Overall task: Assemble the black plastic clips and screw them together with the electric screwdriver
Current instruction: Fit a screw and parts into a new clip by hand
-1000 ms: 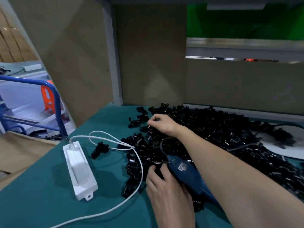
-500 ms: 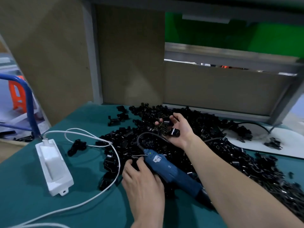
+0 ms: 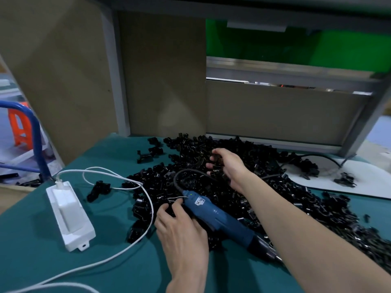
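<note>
The left hand (image 3: 182, 229) rests palm down at the near edge of the clips (image 3: 285, 199), fingers bent into the pile; whether it grips one cannot be determined. The screwdriver (image 3: 220, 218) lies on the pile just beside this hand, tip toward the viewer. A white box (image 3: 69, 214) sits to the left on the mat (image 3: 42, 261). Farther back, the right hand (image 3: 230, 168), well apart from the left, curls around several clips above the pile.
</note>
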### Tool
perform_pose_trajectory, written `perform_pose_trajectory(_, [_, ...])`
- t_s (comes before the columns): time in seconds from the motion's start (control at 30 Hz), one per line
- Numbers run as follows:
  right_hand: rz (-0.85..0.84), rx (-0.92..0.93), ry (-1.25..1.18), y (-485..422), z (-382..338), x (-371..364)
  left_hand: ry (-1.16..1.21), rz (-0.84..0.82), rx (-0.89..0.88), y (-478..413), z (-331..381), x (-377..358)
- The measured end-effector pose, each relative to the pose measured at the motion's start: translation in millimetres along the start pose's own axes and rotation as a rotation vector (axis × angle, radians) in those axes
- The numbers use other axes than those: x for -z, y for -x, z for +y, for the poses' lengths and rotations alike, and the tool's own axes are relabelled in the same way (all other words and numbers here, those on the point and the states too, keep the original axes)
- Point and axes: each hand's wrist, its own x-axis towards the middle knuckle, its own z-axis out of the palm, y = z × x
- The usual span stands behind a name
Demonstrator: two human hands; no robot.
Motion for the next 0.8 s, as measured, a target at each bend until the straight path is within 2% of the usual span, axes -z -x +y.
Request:
perform_pose_trajectory(0.1, [0.0,0.167,0.392,1,3,-3,0.051,0.032,0.028,-2,1,-1])
perform_pose_trajectory(0.2, [-0.017,0.266,0.529,3,6,1,0.095,0.078,0.064,-4,0,-3])
perform_pose_trajectory(0.33, [-0.036,0.36,0.691,6,5,4,0.005,0.072,0.064,-2,0,-6])
perform_pose_trajectory(0.57, [-0.023,0.366,1.02,11,-1,15,-0.096,0.026,0.064,-8,-6,0])
perform_pose_trajectory(0.67, [-0.068,0.362,1.096,23,-1,23,-0.036,0.042,0.054,-8,-7,3])
perform_pose_trajectory(0.8, [0.025,0.435,1.044,46,-4,41,0.07,0.13,0.019,-7,-4,6])
